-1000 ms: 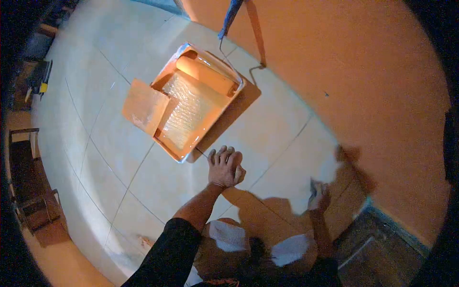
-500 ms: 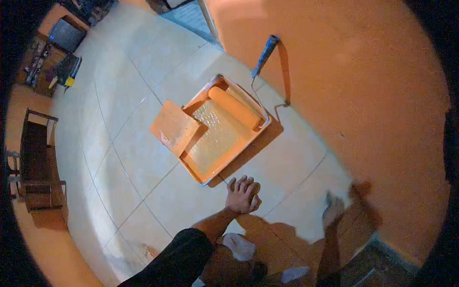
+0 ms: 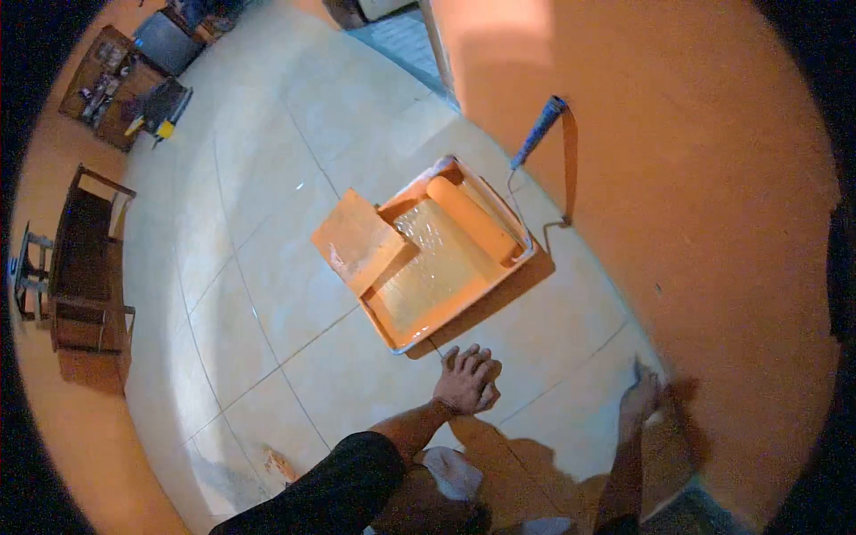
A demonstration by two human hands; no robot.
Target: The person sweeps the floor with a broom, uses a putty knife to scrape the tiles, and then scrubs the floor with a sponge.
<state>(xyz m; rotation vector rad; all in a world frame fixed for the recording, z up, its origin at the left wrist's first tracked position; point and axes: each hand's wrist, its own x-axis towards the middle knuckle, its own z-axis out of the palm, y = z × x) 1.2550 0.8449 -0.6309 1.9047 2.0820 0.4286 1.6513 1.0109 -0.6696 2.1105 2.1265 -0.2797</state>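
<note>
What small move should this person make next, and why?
Probably slide the right hand along the foot of the wall: it sits at the floor joint, seemingly holding something small, while the left hand braces flat on the tile beside the paint tray.

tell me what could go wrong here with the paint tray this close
1. The left hand is planted on the floor right by the near corner of the tray. A nudge could slop paint onto the tiles.
2. The roller lies in the tray with its handle propped against the wall. It might slide and flick paint.
</note>
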